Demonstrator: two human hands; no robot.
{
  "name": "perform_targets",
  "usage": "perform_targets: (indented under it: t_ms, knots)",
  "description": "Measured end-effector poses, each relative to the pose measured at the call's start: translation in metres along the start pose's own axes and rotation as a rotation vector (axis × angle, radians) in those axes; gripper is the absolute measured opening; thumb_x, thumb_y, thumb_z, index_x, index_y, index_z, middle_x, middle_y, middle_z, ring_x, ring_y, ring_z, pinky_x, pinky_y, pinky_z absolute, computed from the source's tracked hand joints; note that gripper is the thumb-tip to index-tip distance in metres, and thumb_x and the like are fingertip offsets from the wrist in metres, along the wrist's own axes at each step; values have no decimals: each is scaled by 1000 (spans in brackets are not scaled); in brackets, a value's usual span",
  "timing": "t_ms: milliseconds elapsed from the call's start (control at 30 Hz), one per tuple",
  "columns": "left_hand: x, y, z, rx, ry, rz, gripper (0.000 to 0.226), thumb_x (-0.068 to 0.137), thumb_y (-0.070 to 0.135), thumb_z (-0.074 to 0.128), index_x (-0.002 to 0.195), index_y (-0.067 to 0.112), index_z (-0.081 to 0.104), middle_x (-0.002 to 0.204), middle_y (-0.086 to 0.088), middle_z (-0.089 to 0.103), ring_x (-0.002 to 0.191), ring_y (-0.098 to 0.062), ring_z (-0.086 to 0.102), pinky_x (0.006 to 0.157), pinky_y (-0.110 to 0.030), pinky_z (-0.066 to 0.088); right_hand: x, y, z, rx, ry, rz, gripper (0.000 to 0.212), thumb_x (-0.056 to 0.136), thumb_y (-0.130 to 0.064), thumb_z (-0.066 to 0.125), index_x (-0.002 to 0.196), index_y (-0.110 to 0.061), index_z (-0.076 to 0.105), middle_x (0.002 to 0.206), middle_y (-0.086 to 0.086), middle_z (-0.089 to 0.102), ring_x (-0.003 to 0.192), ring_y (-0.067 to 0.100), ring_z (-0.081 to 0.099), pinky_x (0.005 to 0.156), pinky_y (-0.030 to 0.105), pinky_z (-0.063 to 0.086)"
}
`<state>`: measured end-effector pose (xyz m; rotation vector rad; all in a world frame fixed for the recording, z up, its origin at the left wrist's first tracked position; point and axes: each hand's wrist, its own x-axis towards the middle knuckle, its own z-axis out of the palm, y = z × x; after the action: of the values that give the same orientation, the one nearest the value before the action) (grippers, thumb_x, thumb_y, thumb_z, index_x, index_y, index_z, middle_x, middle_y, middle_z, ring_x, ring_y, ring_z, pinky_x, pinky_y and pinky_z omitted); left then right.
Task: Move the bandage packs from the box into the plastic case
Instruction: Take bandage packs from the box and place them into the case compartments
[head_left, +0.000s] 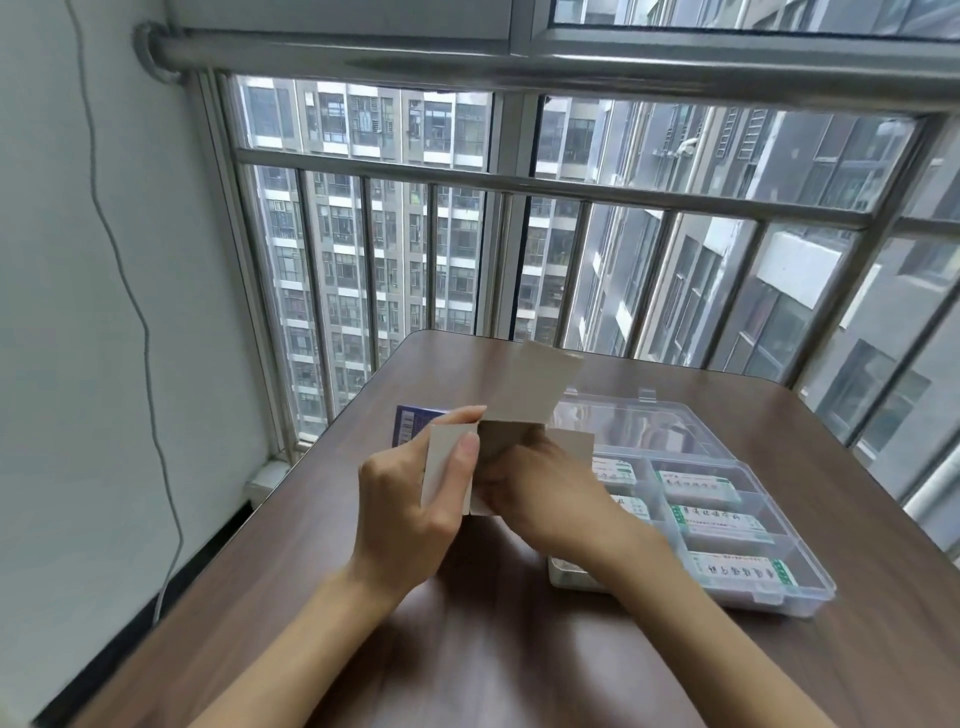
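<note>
A: Two hands are seen at the box (498, 441), which is held up over the brown counter (467, 649), just left of the plastic case (727, 519). The left hand (410, 514) is curled around the box's left side, with its fingers (467, 447) clamped on a side flap. The right hand (540, 493) is bent in at the open mouth. Whether a pack is pinched there cannot be told, because the cardboard hides its fingertips.

B: How should this step be done well?

A: In my judgement, the box should be kept steady by the left hand and the top flap (535, 384) kept folded back, so that a pack can be drawn out straight and not crushed. An empty compartment should then be chosen in the case.

B: Where are the bandage packs (719, 522)?

A: Several are already laid in the compartments of the case, whose clear lid is opened toward the window.

B: Can any writing be read?

A: Green and white labels with characters are seen on the packs, but they are too blurred to be read. A purple box (413, 423) is lying behind the left hand; its print is also not readable.
</note>
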<state>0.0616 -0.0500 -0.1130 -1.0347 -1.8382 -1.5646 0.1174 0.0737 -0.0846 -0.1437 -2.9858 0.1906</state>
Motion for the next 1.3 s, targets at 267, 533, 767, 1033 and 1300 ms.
perform_targets:
  t_ms: [267, 533, 767, 1033, 1300]
  knots:
    - [8, 1, -3, -79, 79, -92, 21, 92, 34, 48, 104, 42, 64, 86, 13, 70, 68, -8, 65, 57, -36, 51, -7, -6, -25, 264, -271, -18, 32, 99, -32, 30, 107, -19, 58, 129, 1, 46, 128, 18, 25, 103, 40, 25]
    - [9, 2, -6, -134, 106, -116, 20, 92, 29, 51, 100, 40, 65, 83, 19, 70, 70, -4, 65, 58, -32, 53, -10, -9, -32, 399, -184, -19, 27, 97, -36, 44, 101, -13, 57, 98, 3, 61, 95, 19, 49, 92, 38, 39]
    - [17, 3, -9, -265, 173, -268, 23, 91, 24, 53, 92, 40, 70, 75, 11, 71, 70, -9, 66, 63, -27, 50, -8, -14, -25, 246, -155, -83, 35, 102, -37, 25, 85, -24, 53, 108, -1, 56, 111, 10, 33, 97, 36, 24]
    - [33, 0, -15, -417, 254, -548, 18, 96, 13, 53, 91, 20, 69, 59, 13, 65, 57, -2, 60, 53, -17, 46, 4, -5, -15, 421, 170, -260, 38, 94, -42, 44, 62, -23, 51, 57, 8, 47, 61, 26, 43, 63, 26, 25]
    - [39, -13, -19, -371, 207, -714, 21, 94, 20, 56, 77, 23, 68, 62, 9, 62, 56, -5, 55, 54, -25, 43, 21, 2, -15, 698, 154, -238, 19, 90, -30, 62, 88, -17, 76, 75, 5, 71, 70, 9, 59, 69, 31, 47]
